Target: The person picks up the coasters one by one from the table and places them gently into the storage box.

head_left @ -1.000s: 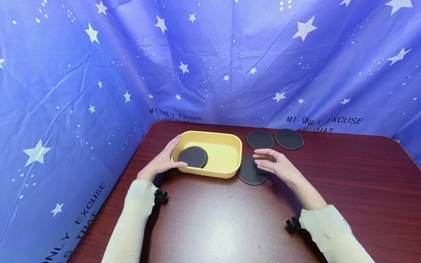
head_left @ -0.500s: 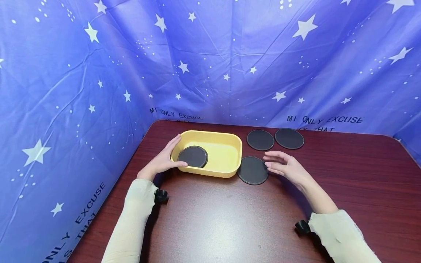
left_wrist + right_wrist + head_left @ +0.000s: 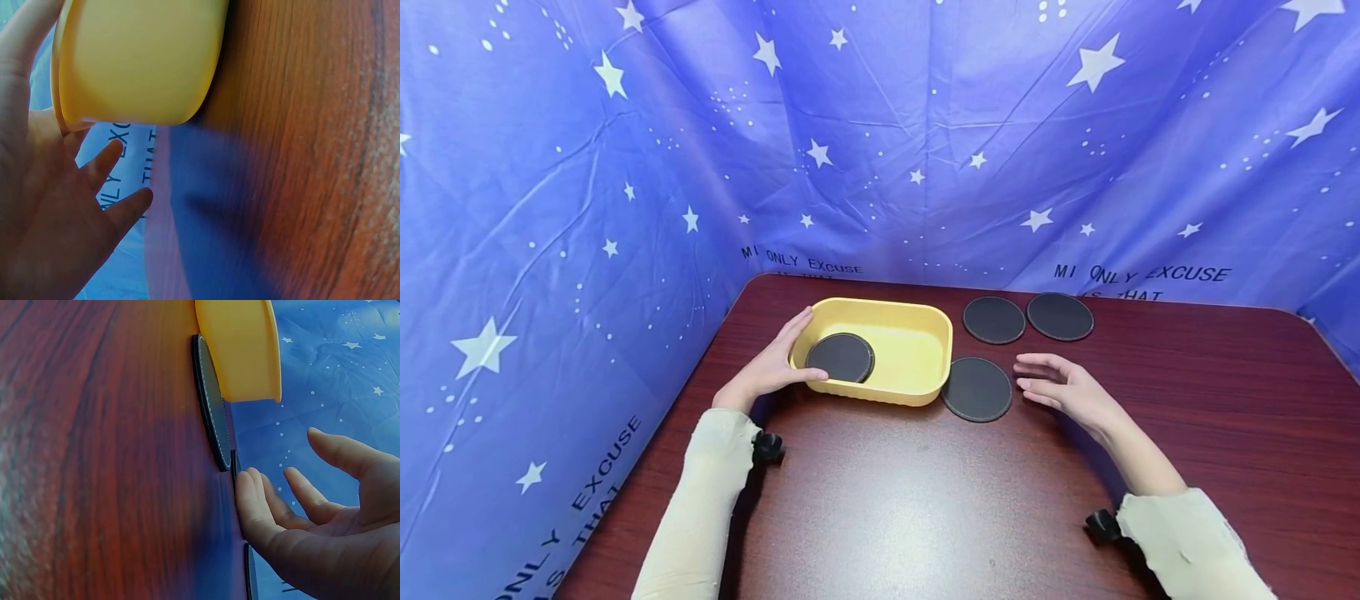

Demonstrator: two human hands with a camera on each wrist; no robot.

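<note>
In the head view, my left hand [image 3: 767, 367] holds the left end of a yellow plastic tub [image 3: 946, 350], thumb on the near rim and fingers along the far left corner. Inside the tub, at its left, lies a round black coaster [image 3: 841, 358]. My right hand [image 3: 1075, 396] hovers over the table with relaxed fingers and holds nothing. Just left of its fingertips, another black coaster [image 3: 977, 390] lies against the tub's right end; the right wrist view shows its stitched edge. Behind lie two more coasters, one left [image 3: 994, 320] and one right [image 3: 1061, 317].
Everything stands on a dark red wood-grain table [image 3: 880, 492]. A blue star-patterned curtain [image 3: 925, 150] hangs along the table's back and left sides. Each sleeve has a black wrist device, one left [image 3: 767, 448] and one right [image 3: 1102, 527].
My right hand has drawn back to the right, away from the coaster beside the tub, which now shows whole. The left hand, tub and coasters have stayed in place.
</note>
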